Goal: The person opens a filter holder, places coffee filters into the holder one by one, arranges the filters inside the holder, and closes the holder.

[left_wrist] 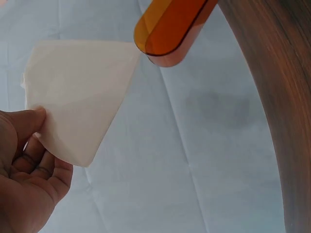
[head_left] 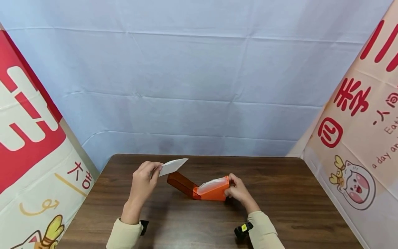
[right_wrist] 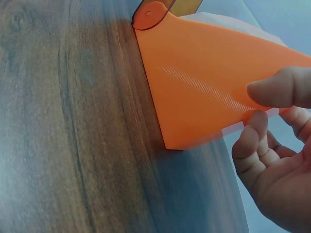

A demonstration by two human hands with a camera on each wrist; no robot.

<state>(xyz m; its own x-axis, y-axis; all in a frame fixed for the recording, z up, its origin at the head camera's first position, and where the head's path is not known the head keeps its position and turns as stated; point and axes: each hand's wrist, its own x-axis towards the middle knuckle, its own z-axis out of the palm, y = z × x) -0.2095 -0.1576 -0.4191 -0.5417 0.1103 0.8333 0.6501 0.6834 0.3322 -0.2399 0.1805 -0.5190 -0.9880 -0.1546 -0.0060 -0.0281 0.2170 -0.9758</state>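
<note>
My left hand (head_left: 144,181) pinches a white paper coffee filter (head_left: 172,166) by its edge, raised above the table. The left wrist view shows the filter (left_wrist: 80,92) fanned out flat, with the thumb on its near face. An orange filter holder (head_left: 215,194) stands on the table, its transparent brown lid (head_left: 181,184) swung open to the left. More white filters (head_left: 212,184) rise above the holder's walls. My right hand (head_left: 240,191) grips the holder's right end; in the right wrist view its thumb lies on the holder's orange side (right_wrist: 209,73).
A dark wood-grain table (head_left: 295,207) lies beneath. Behind it hangs a creased pale-blue cloth (head_left: 192,76). Printed cloths with red lettering stand at the left (head_left: 40,148) and right (head_left: 357,138). Each wrist wears a black device.
</note>
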